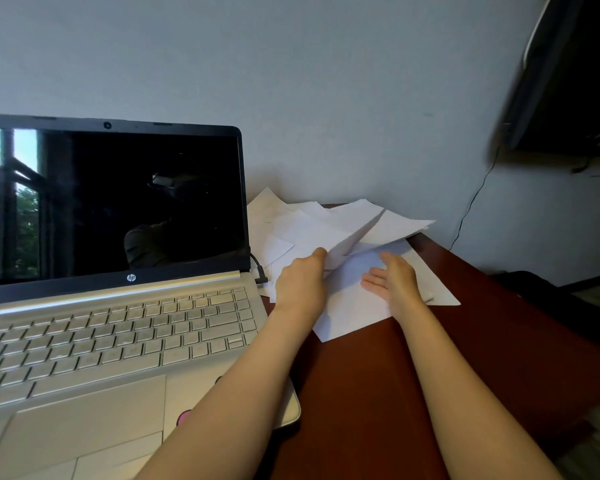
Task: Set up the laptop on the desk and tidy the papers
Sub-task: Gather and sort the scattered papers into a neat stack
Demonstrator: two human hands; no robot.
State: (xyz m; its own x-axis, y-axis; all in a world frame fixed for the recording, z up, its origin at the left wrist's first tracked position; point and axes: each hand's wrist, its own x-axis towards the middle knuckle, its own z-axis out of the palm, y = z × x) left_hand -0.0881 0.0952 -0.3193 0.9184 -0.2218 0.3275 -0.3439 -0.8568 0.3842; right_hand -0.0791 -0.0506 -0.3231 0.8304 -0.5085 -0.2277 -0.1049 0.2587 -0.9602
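Laptop sits open, screen dark, on left of desk; loose white papers are scattered just beside it, at the back right. Left hand grips a lifted edge of the papers. Right hand lies flat on them, fingers straight.

The silver laptop is sitting open, screen dark; loose white papers are sprawling overlapped just beside it.

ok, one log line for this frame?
laptop open | left hand grips papers | right hand flat on papers | papers untidy
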